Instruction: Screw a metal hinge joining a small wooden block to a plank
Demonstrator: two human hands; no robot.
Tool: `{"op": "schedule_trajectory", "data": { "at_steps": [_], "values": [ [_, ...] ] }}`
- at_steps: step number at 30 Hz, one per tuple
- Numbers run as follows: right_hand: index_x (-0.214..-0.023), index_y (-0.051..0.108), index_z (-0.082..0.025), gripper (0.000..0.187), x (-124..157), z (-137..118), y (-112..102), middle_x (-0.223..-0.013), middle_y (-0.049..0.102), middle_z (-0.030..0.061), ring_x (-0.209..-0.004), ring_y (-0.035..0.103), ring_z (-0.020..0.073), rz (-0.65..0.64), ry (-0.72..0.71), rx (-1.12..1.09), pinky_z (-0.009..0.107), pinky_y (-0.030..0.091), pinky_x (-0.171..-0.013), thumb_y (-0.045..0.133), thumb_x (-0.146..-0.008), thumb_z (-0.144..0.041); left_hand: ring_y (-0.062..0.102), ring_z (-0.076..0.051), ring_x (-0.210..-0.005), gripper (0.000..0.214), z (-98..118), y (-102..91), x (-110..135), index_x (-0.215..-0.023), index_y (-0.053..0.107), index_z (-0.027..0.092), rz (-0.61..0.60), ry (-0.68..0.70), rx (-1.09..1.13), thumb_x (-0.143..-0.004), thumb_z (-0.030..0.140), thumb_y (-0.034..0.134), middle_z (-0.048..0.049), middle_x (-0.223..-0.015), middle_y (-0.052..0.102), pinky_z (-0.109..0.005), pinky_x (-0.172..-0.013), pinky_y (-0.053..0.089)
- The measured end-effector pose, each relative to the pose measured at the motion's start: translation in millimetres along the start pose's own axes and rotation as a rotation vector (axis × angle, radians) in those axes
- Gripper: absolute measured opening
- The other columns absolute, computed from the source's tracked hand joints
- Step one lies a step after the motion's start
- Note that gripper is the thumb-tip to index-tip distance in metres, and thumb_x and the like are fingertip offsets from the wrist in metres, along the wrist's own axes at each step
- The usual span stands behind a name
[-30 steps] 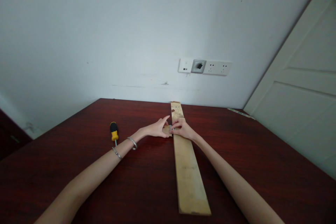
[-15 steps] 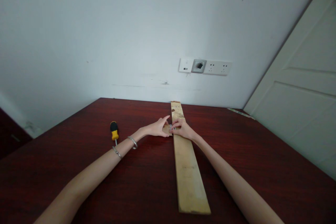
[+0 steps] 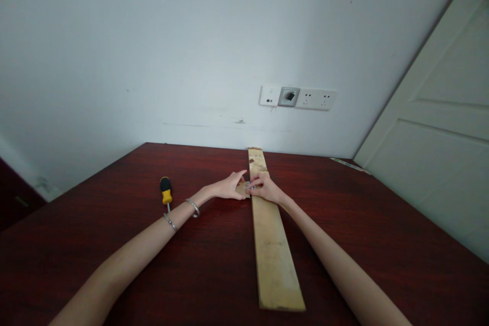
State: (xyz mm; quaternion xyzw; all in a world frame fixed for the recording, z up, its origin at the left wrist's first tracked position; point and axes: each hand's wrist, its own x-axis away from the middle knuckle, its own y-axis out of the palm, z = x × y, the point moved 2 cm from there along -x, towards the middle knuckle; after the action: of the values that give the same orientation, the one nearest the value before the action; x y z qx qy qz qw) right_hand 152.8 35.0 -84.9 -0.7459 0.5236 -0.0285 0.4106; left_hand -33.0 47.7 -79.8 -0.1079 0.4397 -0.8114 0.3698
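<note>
A long pale wooden board (image 3: 273, 249) runs from the near side of the table back toward the wall. Against its left edge lies a small wooden block (image 3: 241, 189), gripped by my left hand (image 3: 228, 186), thumb on the far side and fingers on the near side. My right hand (image 3: 267, 188) rests over the board with its fingertips pinched on a small silvery metal piece (image 3: 248, 186) where block and board meet. Fingers cover most of that piece, so its exact kind cannot be made out.
A yellow and black screwdriver (image 3: 166, 191) lies left of the board, its shaft partly behind my left forearm. The dark red tabletop (image 3: 198, 270) meets the wall, which carries sockets (image 3: 298, 98). A thin pale strip (image 3: 349, 164) lies by the door (image 3: 439, 127).
Almost nothing differs. Both hands keep their places at the block and the board; the view has shifted very slightly.
</note>
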Motion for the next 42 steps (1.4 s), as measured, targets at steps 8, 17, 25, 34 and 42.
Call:
{"op": "schedule_trajectory", "data": {
  "at_steps": [8,17,25,34,42],
  "values": [
    [-0.075,0.075,-0.021,0.013,-0.3,-0.4,1.0,-0.092,0.059,0.0055,-0.089,0.055,0.0194,-0.012,0.001,0.027,0.033,0.044,-0.085,0.072,-0.066,-0.03,0.047,-0.027,-0.108,0.096,-2.7,0.6,-0.9,-0.141,0.022,0.012,-0.008,-0.005,-0.01,-0.064,0.037,0.073,-0.0155,-0.118,0.049,-0.041,-0.095,0.036],
    [-0.086,0.074,-0.021,0.022,0.4,-7.0,-10.9,-0.098,0.064,0.0055,-0.094,0.057,0.0197,-0.025,0.06,-0.127,0.034,0.042,-0.089,0.071,-0.067,-0.031,0.048,-0.027,-0.107,0.096,-3.5,0.4,-0.4,-0.141,0.025,0.017,0.008,0.008,-0.018,-0.061,0.036,0.075,-0.0127,-0.117,0.05,-0.041,-0.093,0.037],
    [-0.081,0.072,-0.018,0.019,-1.0,3.4,-25.2,-0.092,0.069,0.0068,-0.092,0.06,0.0215,0.222,0.146,-0.238,0.036,0.043,-0.088,0.06,-0.071,-0.029,0.047,-0.026,-0.107,0.096,-2.6,1.1,-1.0,-0.142,0.025,0.014,-0.017,0.021,-0.054,-0.062,0.037,0.073,-0.0132,-0.116,0.051,-0.039,-0.094,0.037],
    [-0.078,0.072,-0.017,0.019,-8.4,-1.1,-25.5,-0.089,0.071,0.0069,-0.087,0.063,0.0212,0.246,0.163,-0.241,0.037,0.046,-0.085,0.06,-0.069,-0.029,0.045,-0.025,-0.114,0.072,-0.6,-20.8,7.7,-0.135,0.04,0.013,0.019,0.019,-0.095,-0.076,0.047,0.063,-0.0135,-0.121,0.054,-0.037,-0.098,0.034],
    [-0.08,0.072,-0.018,0.021,-9.4,-11.7,-24.5,-0.094,0.07,0.0076,-0.087,0.063,0.0219,0.195,0.172,-0.263,0.034,0.051,-0.072,0.058,-0.069,-0.029,0.061,-0.02,-0.091,0.037,-43.9,-104.3,53.2,-0.104,0.066,0.011,0.163,-0.241,-0.22,-0.073,0.032,0.062,-0.0108,-0.103,0.065,-0.027,-0.081,0.045]
  ]
}}
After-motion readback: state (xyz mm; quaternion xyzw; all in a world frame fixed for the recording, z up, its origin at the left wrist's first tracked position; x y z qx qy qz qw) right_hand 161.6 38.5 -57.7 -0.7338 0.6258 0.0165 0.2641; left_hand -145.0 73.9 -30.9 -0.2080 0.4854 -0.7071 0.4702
